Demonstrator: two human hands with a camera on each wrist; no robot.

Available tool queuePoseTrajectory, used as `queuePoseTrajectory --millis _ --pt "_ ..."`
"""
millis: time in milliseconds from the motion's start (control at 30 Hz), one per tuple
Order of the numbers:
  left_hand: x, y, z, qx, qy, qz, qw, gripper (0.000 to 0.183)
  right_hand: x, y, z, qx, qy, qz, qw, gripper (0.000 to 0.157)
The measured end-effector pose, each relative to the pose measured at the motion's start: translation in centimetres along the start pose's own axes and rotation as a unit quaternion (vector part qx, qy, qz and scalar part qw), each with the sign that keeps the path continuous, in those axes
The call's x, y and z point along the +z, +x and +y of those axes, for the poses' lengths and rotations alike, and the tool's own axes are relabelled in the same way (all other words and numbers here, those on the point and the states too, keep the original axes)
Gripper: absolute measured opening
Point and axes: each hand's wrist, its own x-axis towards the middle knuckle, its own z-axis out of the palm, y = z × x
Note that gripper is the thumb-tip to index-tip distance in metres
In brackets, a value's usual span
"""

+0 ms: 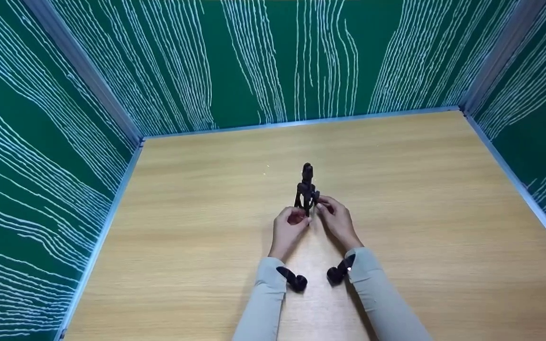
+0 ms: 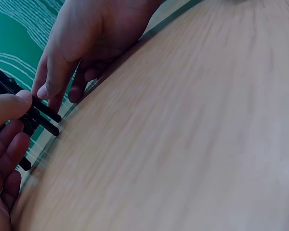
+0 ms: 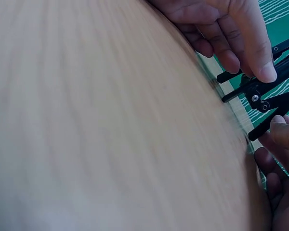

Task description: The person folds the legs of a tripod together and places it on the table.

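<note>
A small black tripod [image 1: 306,188] stands upright on the table, its head pointing away from me and its legs partly spread. My left hand [image 1: 288,233] holds it low on the near left side, thumb against a black leg [image 2: 44,123] in the left wrist view. On the other side my right hand [image 1: 340,224] pinches another leg [image 3: 261,128] near its foot between thumb and fingers, as the right wrist view shows. Metal rivets mark the leg hinge [image 3: 255,98]. Fingers hide parts of the lower legs.
The light wooden table [image 1: 197,213] spreads around both hands. Green panels with white wavy lines [image 1: 235,61] wall it in at the back and sides, along a metal edge strip [image 1: 301,122]. Black wrist cameras [image 1: 296,282] sit on the sleeves.
</note>
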Motion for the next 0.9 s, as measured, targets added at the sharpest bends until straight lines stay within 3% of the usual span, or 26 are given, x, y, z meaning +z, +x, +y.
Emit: queuePoseTrajectory --millis 300,533,900 --pt "-0.7 -0.7 2.4 -0.009 -0.042 0.016 0.9989 0.016 0.1 -0.3 0.1 -0.013 -0.013 0.016 1.0 0.021" --pt "-0.2 0.2 0.0 -0.016 -0.038 0.03 0.9987 0.016 0.0 -0.4 0.1 -0.03 -0.019 0.028 0.999 0.018" --pt "-0.7 0.1 -0.3 -0.021 -0.044 0.045 0.9978 0.014 0.1 -0.8 0.2 -0.044 -0.011 0.035 0.998 0.014"
